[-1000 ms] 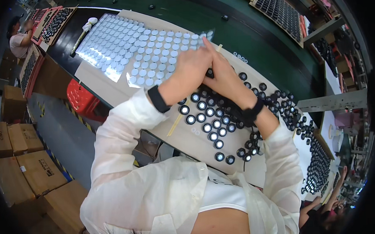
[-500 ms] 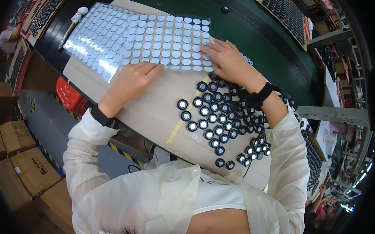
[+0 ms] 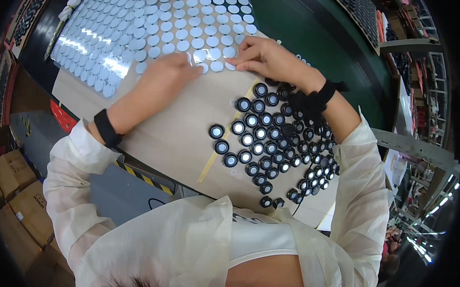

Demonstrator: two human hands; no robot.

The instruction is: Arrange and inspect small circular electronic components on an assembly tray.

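A clear sheet carrying rows of pale round discs [image 3: 182, 34] lies across the far part of the tan board [image 3: 152, 136]. At its near right corner my right hand [image 3: 267, 60] pinches with thumb and index finger, closed on a disc at the edge. My left hand [image 3: 163, 82] is at the near edge, a little to the left; its fingers are bunched together and blurred, and what they hold is hidden. Nearer to me, right of the yellow tape strip [image 3: 212, 157], many black round parts with shiny pale centres [image 3: 259, 148] stand close together, partly below my right wrist.
Beyond the board runs a dark green belt [image 3: 307, 24], with a metal frame bar [image 3: 415, 143] at right. A tray of black parts [image 3: 355, 7] stands at the far right. Cardboard boxes [image 3: 35, 213] are stacked at lower left, and a red plastic item [image 3: 62, 117] sits below the board's left edge.
The view has shifted closer. My right hand has gone from lying on the sheet's right edge to pinching at its near corner. My left hand's fingers have moved along the near edge.
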